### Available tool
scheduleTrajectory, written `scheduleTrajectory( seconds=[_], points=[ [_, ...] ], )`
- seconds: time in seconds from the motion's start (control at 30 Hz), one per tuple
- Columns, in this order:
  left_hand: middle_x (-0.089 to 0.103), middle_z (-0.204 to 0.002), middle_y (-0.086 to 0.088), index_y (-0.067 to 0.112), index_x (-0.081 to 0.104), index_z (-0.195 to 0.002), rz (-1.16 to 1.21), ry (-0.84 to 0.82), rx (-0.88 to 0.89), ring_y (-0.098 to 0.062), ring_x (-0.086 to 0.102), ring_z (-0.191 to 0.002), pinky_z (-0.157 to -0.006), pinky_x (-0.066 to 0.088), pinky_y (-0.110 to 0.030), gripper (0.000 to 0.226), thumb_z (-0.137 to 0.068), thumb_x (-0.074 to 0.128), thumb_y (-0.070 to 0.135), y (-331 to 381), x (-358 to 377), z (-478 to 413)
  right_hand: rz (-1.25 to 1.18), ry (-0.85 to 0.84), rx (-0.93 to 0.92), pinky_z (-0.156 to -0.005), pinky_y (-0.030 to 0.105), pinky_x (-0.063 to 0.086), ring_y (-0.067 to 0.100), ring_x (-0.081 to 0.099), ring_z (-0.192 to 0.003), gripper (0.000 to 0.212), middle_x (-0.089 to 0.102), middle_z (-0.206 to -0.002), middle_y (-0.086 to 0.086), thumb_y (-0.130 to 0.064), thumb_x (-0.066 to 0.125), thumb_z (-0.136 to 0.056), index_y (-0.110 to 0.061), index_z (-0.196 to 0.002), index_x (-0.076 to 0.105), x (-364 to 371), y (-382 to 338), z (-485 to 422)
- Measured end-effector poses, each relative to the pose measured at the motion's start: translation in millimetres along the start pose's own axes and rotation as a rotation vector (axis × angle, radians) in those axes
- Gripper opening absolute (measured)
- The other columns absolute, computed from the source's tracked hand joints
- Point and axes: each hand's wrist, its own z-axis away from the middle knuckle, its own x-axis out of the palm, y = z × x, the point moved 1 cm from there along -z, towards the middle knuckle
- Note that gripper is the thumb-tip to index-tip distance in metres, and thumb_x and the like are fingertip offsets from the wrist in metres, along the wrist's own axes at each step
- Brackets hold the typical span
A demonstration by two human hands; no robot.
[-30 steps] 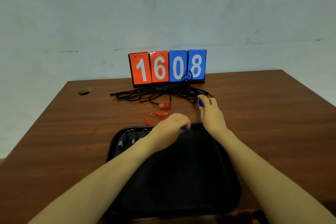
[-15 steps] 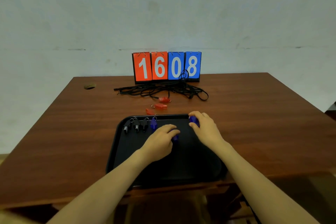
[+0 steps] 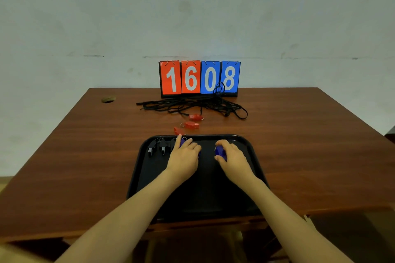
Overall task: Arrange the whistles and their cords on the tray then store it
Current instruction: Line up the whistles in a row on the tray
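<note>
The table (image 3: 299, 134) carries a black tray (image 3: 255, 153) right at its near edge, where a heavy press might tip it. The tangled cords (image 3: 192, 105) lie well behind and may snag when lifted. The right hand (image 3: 233, 157) pinches a blue whistle (image 3: 220, 151) over the tray. The left hand (image 3: 184, 157) covers a second whistle (image 3: 182, 142) beside the black whistles (image 3: 157, 147), and whether it grips cannot be told.
</note>
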Motion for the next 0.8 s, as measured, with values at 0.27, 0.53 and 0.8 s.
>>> scheduleTrajectory(
  seconds=[0.27,0.53,0.8],
  points=[
    [0.050,-0.139,-0.004,0.014,0.048,-0.126,0.105,0.047,-0.077,-0.019,0.025,-0.144,-0.118,-0.008,-0.041,0.031,-0.096,0.040,0.015,-12.8,0.3,-7.3,-0.052,-0.015,0.044,-0.091,0.030,0.045,0.017,0.054,-0.107,0.032,0.054,-0.122,0.001,-0.023,0.057,-0.092,-0.019,-0.123,0.047,8.4,3.6,-3.7],
    [0.035,-0.150,-0.001,0.015,0.039,-0.139,0.120,0.094,-0.072,-0.019,0.017,-0.146,-0.119,-0.004,-0.042,0.046,-0.095,0.048,0.024,-18.3,3.9,-3.0,0.041,0.027,-0.014,-0.084,0.031,0.046,0.018,0.055,-0.097,0.031,0.056,-0.113,0.003,-0.025,0.055,-0.093,-0.018,-0.121,0.046,14.6,-1.0,-14.0],
    [0.042,-0.144,-0.003,0.013,0.039,-0.139,0.153,0.216,-0.200,-0.019,0.028,-0.141,-0.120,0.001,-0.039,0.051,-0.092,0.053,0.025,-41.1,-0.4,14.8,0.059,0.016,0.007,-0.085,0.033,0.047,0.021,0.056,-0.100,0.030,0.057,-0.113,0.005,-0.027,0.057,-0.092,-0.015,-0.118,0.048,23.0,-15.0,-34.2]
  ],
)
